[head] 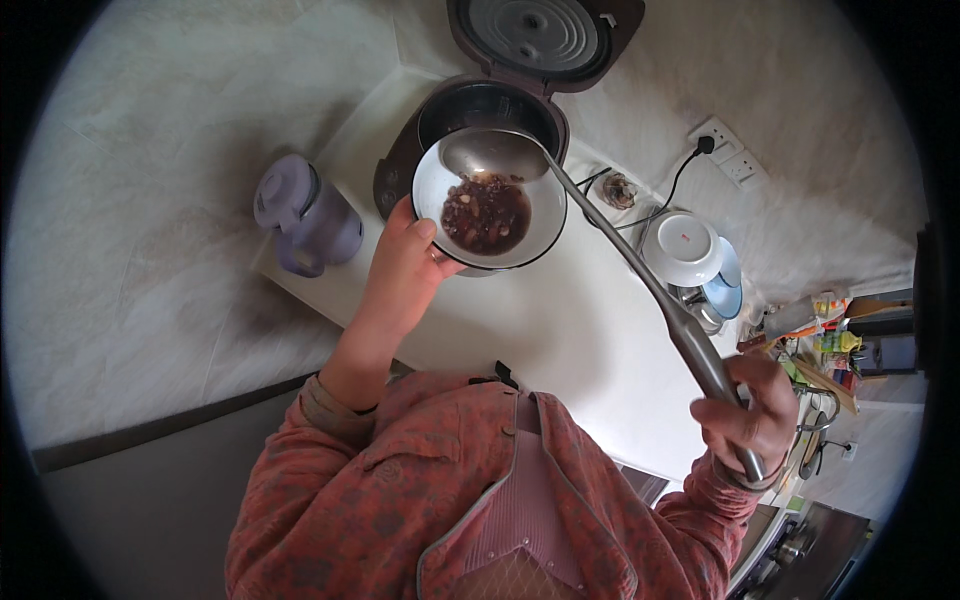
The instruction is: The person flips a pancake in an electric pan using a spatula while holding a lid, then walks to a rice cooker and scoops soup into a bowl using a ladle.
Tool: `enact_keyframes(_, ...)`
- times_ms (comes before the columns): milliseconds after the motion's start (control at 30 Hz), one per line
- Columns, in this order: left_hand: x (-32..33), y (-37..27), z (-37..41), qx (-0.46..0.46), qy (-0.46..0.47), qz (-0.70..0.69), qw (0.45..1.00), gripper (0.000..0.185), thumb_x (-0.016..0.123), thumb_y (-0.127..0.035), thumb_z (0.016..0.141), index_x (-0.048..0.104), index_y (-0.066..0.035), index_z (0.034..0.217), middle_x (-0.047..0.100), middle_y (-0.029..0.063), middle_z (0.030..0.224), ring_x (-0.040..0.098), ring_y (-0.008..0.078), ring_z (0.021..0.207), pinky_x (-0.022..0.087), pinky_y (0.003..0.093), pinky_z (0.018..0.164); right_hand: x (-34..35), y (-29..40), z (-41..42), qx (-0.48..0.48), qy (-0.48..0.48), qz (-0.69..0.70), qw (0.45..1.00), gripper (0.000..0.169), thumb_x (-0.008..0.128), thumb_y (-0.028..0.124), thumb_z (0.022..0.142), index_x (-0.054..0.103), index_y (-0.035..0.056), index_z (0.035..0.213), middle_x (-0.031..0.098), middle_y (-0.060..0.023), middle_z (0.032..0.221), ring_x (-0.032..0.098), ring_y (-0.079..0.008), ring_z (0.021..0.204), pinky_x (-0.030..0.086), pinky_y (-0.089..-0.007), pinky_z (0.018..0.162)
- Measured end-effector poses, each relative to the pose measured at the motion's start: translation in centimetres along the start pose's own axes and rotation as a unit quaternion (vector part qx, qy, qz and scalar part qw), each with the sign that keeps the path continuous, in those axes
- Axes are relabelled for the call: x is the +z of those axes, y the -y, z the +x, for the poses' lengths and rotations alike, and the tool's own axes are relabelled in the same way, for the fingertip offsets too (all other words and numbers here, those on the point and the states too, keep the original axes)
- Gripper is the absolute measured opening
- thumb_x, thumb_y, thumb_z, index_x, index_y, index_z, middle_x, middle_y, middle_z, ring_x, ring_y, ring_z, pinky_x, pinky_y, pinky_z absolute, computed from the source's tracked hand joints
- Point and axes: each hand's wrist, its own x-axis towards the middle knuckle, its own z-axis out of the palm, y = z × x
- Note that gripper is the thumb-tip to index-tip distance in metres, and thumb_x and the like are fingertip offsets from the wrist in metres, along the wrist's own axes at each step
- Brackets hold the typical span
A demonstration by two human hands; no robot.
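My left hand (pixel 409 259) grips the lower left rim of a white bowl (pixel 541 225) with a dark edge, thumb on the inside. Dark reddish-brown porridge (pixel 486 214) with beans and bits of grain lies in the bowl. My right hand (pixel 754 420) is closed around the handle of a long stainless-steel ladle (pixel 495 154). The ladle's head is tilted over the far side of the bowl, its lip at the porridge. Behind the bowl stands a rice cooker (pixel 409 142) with its lid (pixel 536 34) raised; the bowl hides part of its inner pot (pixel 487 105).
A purple lidded jug (pixel 319 217) stands left on the white counter (pixel 517 330). To the right are an upturned white bowl (pixel 681 247), blue dishes (pixel 726 281) and a wall socket (pixel 727 150) with a black plug and cord. Utensils and packets (pixel 825 337) crowd the far right.
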Motion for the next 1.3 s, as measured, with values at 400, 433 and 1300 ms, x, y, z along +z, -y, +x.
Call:
enact_keyframes(400,-0.2,0.7,-0.8,-0.001,0.027,0.026,0.999,0.060,0.058,-0.019,0.086,0.029,-0.002,0.136,0.049,0.0132,0.126,0.052,0.0271,0.116,0.046,0.0477,0.096,0.3,2.5,-3.7,0.128,-0.143,0.053,0.980,0.018,0.079,0.021,0.059,0.074,0.0172,0.076,0.057,-0.0064,0.074,0.053,-0.0127,0.057,0.038,-0.0236,0.048)
enact_keyframes(433,-0.2,0.8,-0.8,-0.008,0.027,0.031,0.999,0.060,0.058,-0.019,0.086,0.030,-0.002,0.136,0.049,0.0130,0.125,0.052,0.0269,0.116,0.047,0.0476,0.096,0.3,2.5,-3.7,0.146,-0.148,0.056,0.977,0.018,0.079,0.024,0.059,0.073,0.0169,0.075,0.057,-0.0065,0.073,0.053,-0.0128,0.056,0.037,-0.0237,0.048)
enact_keyframes(1300,1.2,4.1,-3.6,-0.102,0.054,-0.011,0.993,0.059,0.054,-0.018,0.087,0.028,-0.004,0.138,0.045,0.0146,0.132,0.049,0.0282,0.121,0.045,0.0487,0.098,-5.3,1.1,-7.2,0.283,-0.291,0.194,0.893,0.033,0.065,0.030,0.079,0.051,0.0013,0.086,0.044,-0.0102,0.079,0.039,-0.0094,0.052,0.032,-0.0209,0.046)
